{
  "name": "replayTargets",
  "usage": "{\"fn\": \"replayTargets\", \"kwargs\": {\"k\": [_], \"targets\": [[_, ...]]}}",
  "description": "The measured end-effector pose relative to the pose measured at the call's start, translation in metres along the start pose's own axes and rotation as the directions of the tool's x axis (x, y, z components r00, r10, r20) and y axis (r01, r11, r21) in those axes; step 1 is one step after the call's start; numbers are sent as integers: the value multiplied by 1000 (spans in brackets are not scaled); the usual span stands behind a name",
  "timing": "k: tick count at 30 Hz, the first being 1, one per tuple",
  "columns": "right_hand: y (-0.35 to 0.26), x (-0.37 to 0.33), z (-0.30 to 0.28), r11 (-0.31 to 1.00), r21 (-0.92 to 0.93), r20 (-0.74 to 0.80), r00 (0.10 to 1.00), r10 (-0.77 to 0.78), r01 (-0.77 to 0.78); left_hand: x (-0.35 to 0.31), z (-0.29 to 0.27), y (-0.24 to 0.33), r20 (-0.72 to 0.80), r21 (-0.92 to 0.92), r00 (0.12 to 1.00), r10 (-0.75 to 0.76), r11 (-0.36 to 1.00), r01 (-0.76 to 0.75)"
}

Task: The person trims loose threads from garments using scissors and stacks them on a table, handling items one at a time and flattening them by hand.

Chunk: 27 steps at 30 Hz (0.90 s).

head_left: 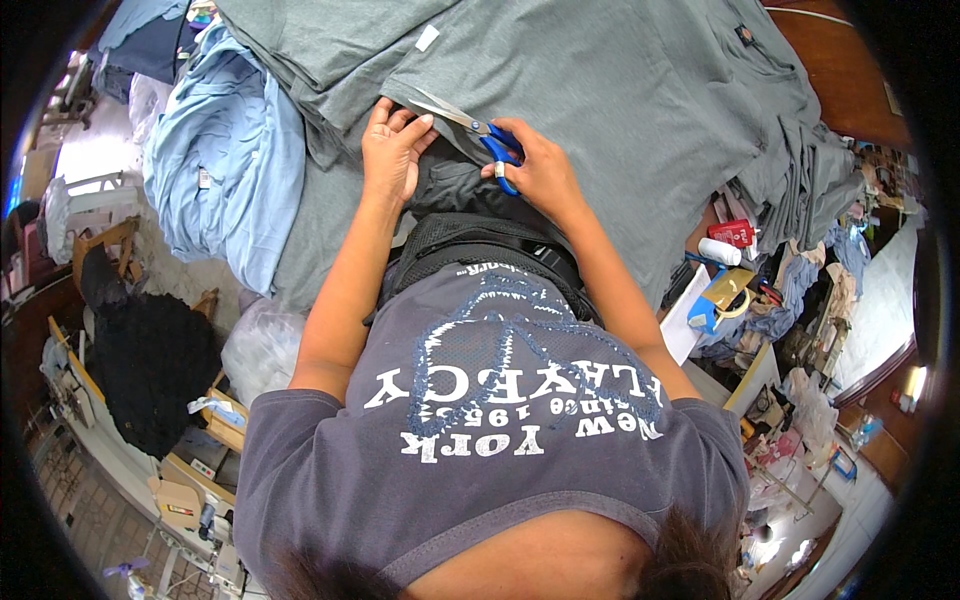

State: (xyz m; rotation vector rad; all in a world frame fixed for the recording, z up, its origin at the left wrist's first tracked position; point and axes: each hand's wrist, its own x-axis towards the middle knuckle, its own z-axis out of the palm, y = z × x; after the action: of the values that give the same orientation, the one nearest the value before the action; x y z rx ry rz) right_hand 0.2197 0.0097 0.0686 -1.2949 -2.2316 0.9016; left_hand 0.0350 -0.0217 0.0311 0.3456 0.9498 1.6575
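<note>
Grey-green fabric garments are spread in layers in front of me. My right hand is closed round the blue handles of a pair of scissors, whose slightly parted metal blades point left over the cloth. Beside the blade tips, my left hand pinches an edge of the grey-green fabric between thumb and fingers. A small white label lies on the cloth beyond my left hand. Exactly what lies between the blades is too small to tell.
Light blue garments hang in a heap at the left. A black fabric pile and a clear plastic bag lie lower left. At right are a red container, a white spool and a tape dispenser.
</note>
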Motion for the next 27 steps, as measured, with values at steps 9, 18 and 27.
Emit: {"fn": "replayTargets", "kwargs": {"k": [9, 18, 27], "targets": [[7, -5, 5, 999, 41, 1, 999, 32, -32, -1, 1, -1, 14, 26, 1000, 24, 999, -24], [2, 7, 10, 999, 27, -25, 999, -46, 47, -1, 0, 2, 51, 64, 998, 20, 998, -23], [42, -35, -18, 951, 201, -210, 938, 277, -236, -4, 2, -9, 79, 80, 987, -137, 988, 131]]}}
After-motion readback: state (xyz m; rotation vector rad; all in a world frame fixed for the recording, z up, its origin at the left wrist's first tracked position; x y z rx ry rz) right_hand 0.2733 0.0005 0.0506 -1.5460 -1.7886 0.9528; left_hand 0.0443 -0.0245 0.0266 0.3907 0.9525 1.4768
